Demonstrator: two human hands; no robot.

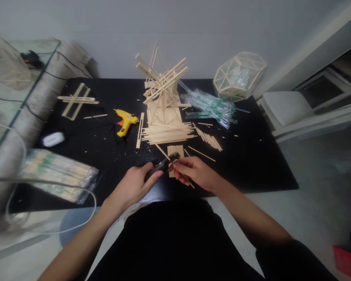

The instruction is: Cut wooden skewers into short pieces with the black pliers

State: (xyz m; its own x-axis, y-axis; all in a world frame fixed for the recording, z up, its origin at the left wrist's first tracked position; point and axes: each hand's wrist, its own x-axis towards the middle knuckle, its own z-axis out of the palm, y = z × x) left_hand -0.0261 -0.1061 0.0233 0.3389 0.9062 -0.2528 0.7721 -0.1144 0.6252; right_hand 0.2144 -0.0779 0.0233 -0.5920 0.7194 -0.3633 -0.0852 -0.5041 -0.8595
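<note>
My left hand (133, 182) is closed around a dark pair of pliers or cutters (159, 167), their jaws pointing up and right. Close by, my right hand (194, 171) pinches a thin wooden stick (189, 182) at the jaws. One end of that stick sticks out below my fingers; whether the jaws touch it I cannot make out. Partly hidden under both is a flat panel of short sticks (175, 150). Just beyond lies a loose pile of longer sticks (168, 133), in front of a stick-built structure (163, 97).
A yellow glue gun (124, 121) lies left of the pile. Plastic wrappers (212, 105) and a stick-framed polyhedron (240, 76) are at the back right. At the left are crossed sticks (78, 100), a white case (53, 139), a bagged bundle of sticks (61, 171) and a white cable (95, 203).
</note>
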